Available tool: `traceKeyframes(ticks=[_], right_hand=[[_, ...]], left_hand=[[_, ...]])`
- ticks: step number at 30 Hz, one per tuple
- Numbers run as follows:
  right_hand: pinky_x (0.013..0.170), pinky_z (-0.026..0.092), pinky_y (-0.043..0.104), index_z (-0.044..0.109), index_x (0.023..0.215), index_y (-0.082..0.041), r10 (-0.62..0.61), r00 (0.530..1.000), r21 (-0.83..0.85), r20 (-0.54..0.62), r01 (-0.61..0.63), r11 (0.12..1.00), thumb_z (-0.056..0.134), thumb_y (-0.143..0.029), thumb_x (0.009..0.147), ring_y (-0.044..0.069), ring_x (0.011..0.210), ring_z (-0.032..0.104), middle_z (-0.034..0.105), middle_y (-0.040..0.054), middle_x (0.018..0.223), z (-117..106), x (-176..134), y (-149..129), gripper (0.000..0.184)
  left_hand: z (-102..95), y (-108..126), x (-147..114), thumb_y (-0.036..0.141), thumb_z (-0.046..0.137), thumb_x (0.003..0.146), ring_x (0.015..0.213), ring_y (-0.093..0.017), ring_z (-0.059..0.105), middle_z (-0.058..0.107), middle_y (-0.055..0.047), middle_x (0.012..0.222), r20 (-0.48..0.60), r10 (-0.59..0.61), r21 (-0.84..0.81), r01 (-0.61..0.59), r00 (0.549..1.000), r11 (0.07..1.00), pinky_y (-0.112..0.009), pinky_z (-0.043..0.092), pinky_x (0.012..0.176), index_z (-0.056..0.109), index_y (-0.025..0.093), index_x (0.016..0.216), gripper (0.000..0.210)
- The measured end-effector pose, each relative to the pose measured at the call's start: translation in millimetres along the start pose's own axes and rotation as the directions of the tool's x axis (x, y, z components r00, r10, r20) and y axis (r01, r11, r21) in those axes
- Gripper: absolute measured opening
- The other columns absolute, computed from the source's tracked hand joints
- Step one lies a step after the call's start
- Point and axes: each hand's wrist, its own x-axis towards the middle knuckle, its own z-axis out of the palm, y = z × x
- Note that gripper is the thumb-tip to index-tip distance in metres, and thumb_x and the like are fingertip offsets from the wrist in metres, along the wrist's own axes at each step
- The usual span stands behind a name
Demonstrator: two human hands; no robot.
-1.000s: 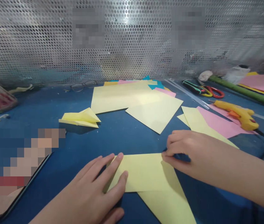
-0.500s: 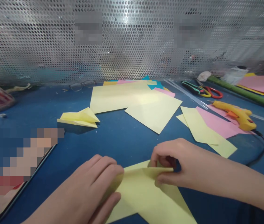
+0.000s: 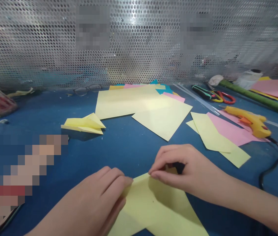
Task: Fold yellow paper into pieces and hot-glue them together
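Note:
A folded sheet of pale yellow paper (image 3: 151,206) lies in front of me, its far edge a crease and its near side split into two flaps. My right hand (image 3: 178,167) pinches that far edge between thumb and fingers. At the paper's left side, my left hand (image 3: 99,196) is closed on the edge with curled fingers; its thumb is partly hidden. Further off to the left rests a yellow paper plane (image 3: 83,124), touched by neither hand.
Yellow sheets (image 3: 163,118) lie at the back centre. Right of them are pink paper (image 3: 229,129), a yellow glue gun (image 3: 254,123) with a black cord, scissors (image 3: 224,97) and a green stem (image 3: 257,98). Glasses (image 3: 87,89) sit near the perforated metal panel (image 3: 139,42).
My right hand has slid left along the paper's far edge, its fingertips now together. The raised flap there now lies flatter. My left hand has barely shifted.

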Motion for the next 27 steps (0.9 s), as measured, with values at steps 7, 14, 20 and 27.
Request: traceKeyframes(ticks=[7,14,20,27], right_hand=[[0.053,0.04,0.024,0.064,0.072,-0.019,0.012,0.966,-0.115,-0.26,-0.043,0.992,0.045,-0.053,0.1,0.012,0.056,0.053,0.06,-0.0008,0.062,-15,-1,7,0.047],[0.075,0.047,0.032,0.063,0.098,-0.022,0.022,0.991,-0.399,0.134,0.034,0.916,0.078,-0.048,0.081,0.022,0.094,0.06,0.064,0.0031,0.1,-9,-1,9,0.035],[0.082,0.046,0.034,0.063,0.107,-0.026,0.154,0.976,-0.316,0.153,-0.099,0.943,0.077,-0.048,0.082,0.022,0.103,0.058,0.062,0.0021,0.108,-7,-1,5,0.037],[0.064,0.041,0.023,0.065,0.08,-0.02,0.098,0.986,-0.142,0.135,-0.079,0.987,0.073,-0.034,0.085,0.012,0.073,0.055,0.062,-0.0021,0.085,-8,-1,4,0.017]], left_hand=[[-4.3,-7,-6,0.017,0.048,0.091,0.095,-0.021,0.066,0.068,-0.004,0.112,0.044,-0.044,-0.013,0.044,0.998,0.999,-0.031,0.053,0.088,0.059,0.026,0.126,0.037],[-13.1,-9,-1,0.02,0.046,0.093,0.086,-0.017,0.067,0.069,-0.001,0.104,0.088,-0.099,-0.125,0.11,0.991,0.986,-0.024,0.055,0.077,0.055,0.026,0.128,0.037],[-12.0,-9,-2,0.031,0.044,0.098,0.082,-0.009,0.067,0.068,0.005,0.101,0.089,-0.161,-0.187,0.175,0.983,0.967,-0.01,0.05,0.061,0.045,0.029,0.136,0.038],[-18.2,-8,0,0.03,0.043,0.099,0.082,-0.009,0.065,0.067,0.008,0.094,0.186,-0.155,-0.298,0.206,0.97,0.932,-0.013,0.05,0.074,0.058,0.03,0.111,0.019]])
